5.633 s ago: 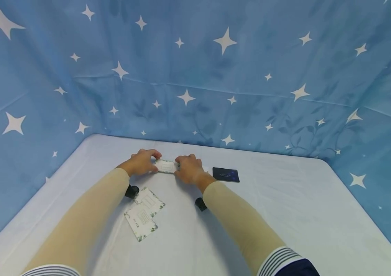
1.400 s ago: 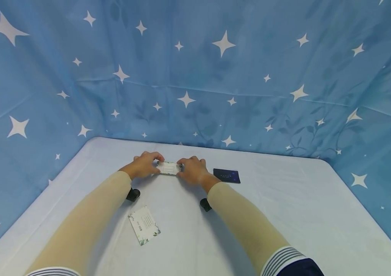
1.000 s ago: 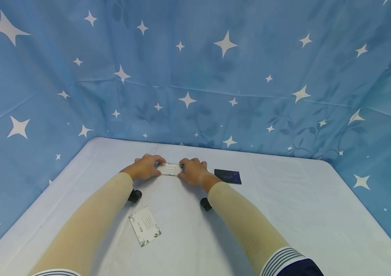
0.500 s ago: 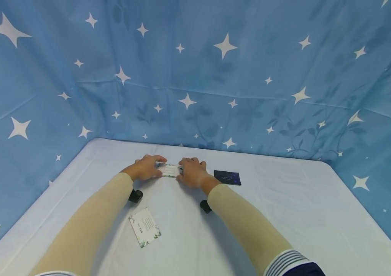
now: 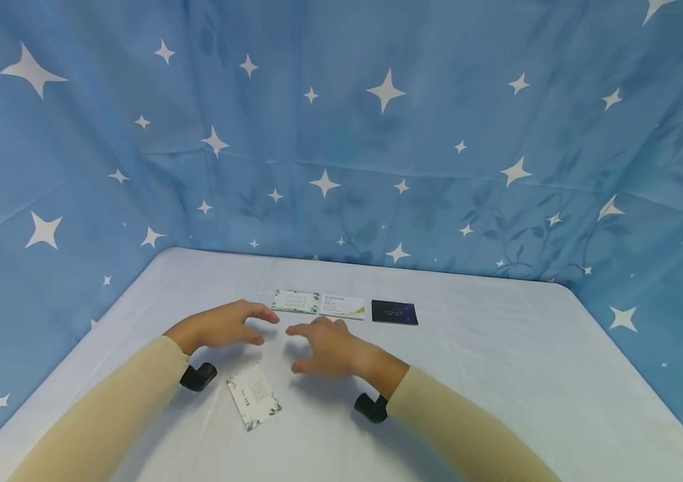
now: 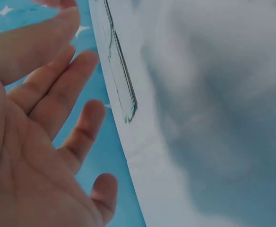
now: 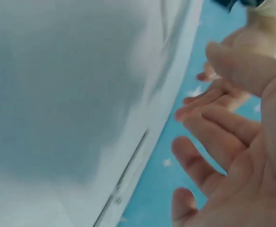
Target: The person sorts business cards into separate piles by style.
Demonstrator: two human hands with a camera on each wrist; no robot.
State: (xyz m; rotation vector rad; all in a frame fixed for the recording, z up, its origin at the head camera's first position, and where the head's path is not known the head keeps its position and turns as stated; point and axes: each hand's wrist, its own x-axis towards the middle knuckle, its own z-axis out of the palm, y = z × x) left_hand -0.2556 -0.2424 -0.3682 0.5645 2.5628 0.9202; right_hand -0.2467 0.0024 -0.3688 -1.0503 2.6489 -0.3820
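Three small stacks of cards lie side by side toward the back of the table. The left one is a leaf-bordered white card stack (image 5: 295,301), the middle a white card stack with a green corner (image 5: 342,306), the right a dark blue card stack (image 5: 394,312). A single leaf-bordered card (image 5: 254,398) lies tilted nearer the front. My left hand (image 5: 223,327) hovers between it and the left stack, fingers relaxed, holding nothing. My right hand (image 5: 332,348) hovers in front of the middle stack, also holding nothing. In the left wrist view the leaf-bordered stack's edge shows several layers.
A white cloth covers the table (image 5: 498,381). Behind and beside it hangs a blue curtain with white stars (image 5: 341,134). A black wrist camera (image 5: 199,377) sits under the left wrist, and another black camera (image 5: 371,407) under the right.
Both hands have let go of the leaf-bordered stack and drawn back toward the front. Earlier, a second loose card by the front card left the table there. The middle stack is now uncovered.
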